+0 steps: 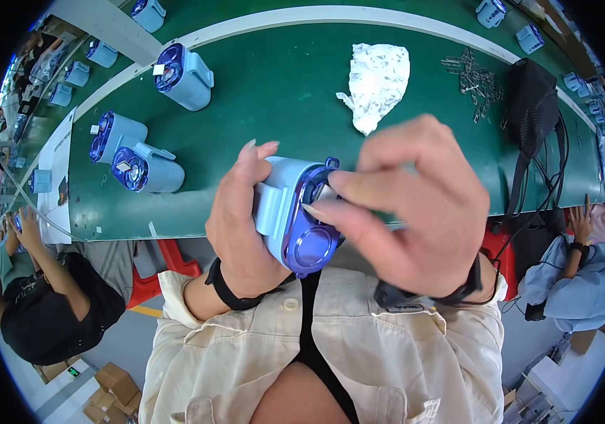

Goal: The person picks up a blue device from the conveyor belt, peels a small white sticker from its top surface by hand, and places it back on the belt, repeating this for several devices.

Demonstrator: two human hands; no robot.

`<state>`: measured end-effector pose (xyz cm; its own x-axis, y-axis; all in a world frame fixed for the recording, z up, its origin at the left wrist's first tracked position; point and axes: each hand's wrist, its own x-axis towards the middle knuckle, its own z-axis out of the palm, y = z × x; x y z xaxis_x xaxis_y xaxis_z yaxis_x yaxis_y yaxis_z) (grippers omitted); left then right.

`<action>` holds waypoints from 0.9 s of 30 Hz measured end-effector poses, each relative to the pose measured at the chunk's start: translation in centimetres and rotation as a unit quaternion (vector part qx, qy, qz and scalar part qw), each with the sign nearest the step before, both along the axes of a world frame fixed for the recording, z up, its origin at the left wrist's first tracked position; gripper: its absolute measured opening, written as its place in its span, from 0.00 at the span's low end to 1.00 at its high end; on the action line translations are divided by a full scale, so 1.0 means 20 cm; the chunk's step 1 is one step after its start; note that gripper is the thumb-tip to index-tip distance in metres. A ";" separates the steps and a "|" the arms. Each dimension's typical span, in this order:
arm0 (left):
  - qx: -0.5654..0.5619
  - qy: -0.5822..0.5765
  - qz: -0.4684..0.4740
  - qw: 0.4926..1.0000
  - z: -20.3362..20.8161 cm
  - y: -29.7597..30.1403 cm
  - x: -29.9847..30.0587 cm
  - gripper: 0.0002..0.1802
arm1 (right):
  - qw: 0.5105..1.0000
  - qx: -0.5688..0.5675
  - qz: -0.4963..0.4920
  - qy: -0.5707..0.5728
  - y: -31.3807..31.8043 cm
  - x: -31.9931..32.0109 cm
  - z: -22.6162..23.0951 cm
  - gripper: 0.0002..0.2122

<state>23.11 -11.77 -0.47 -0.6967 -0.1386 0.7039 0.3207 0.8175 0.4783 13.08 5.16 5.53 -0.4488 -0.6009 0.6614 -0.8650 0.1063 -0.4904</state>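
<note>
Above the near edge of the green table, my left hand (235, 226) is closed around a light blue handled container (268, 212) with a clear dark blue lid (313, 244). It is tilted so that the lid faces right. Thumb and forefinger of my right hand (415, 212) pinch together at the upper round opening in the lid. Something small and pale shows between those fingertips, too covered to name. Three similar containers stand on the table to the left: one farther off (193, 81) and a nearer pair (161, 173). Small white squares sit on their lids.
Crumpled white paper (380, 78) lies beyond my right hand. A pile of small metal parts (479, 85) and a black bag (532, 99) with straps and cables are at the right. More blue containers line the far belt. People sit at both sides (69, 304).
</note>
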 end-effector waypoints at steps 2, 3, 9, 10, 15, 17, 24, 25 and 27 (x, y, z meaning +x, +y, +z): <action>0.013 0.008 -0.017 1.000 -0.01 0.00 -0.01 0.49 | 0.995 -0.019 0.049 -0.090 -0.01 -0.01 0.00 0.13; 0.030 0.018 -0.034 0.999 -0.03 0.00 -0.01 0.49 | 0.968 -0.059 0.074 -0.231 -0.03 0.01 0.00 0.14; 0.081 -0.056 -0.055 0.994 0.02 0.02 -0.01 0.52 | 0.729 -0.070 0.277 -0.622 -0.05 -0.04 -0.08 0.15; 0.081 -0.059 -0.056 0.993 0.01 0.02 0.00 0.52 | 0.728 -0.072 0.275 -0.624 -0.06 -0.04 -0.09 0.15; 0.250 -0.181 -0.146 0.940 -0.01 0.00 0.03 0.64 | 0.715 -0.072 0.270 -0.640 -0.06 -0.04 -0.11 0.15; 0.279 -0.197 -0.157 0.927 -0.01 0.00 0.03 0.64 | 0.696 -0.088 0.262 -0.663 -0.05 -0.03 -0.10 0.14; 0.191 -0.195 -0.157 0.949 0.00 -0.02 0.03 0.63 | 0.698 -0.030 0.265 -0.665 -0.03 -0.05 -0.13 0.14; 0.173 -0.230 -0.162 0.944 0.00 -0.03 0.04 0.65 | 0.695 -0.030 0.282 -0.661 -0.03 -0.07 -0.14 0.14; 0.141 -0.218 -0.163 0.952 -0.01 -0.02 0.02 0.64 | 0.709 -0.018 0.292 -0.642 -0.02 -0.12 -0.14 0.14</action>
<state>23.45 -12.24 -0.65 -0.9524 -0.0066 0.3048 0.2555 0.5278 0.8100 10.77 4.77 2.72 -0.3772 -0.9249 -0.0477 0.4054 -0.1185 -0.9064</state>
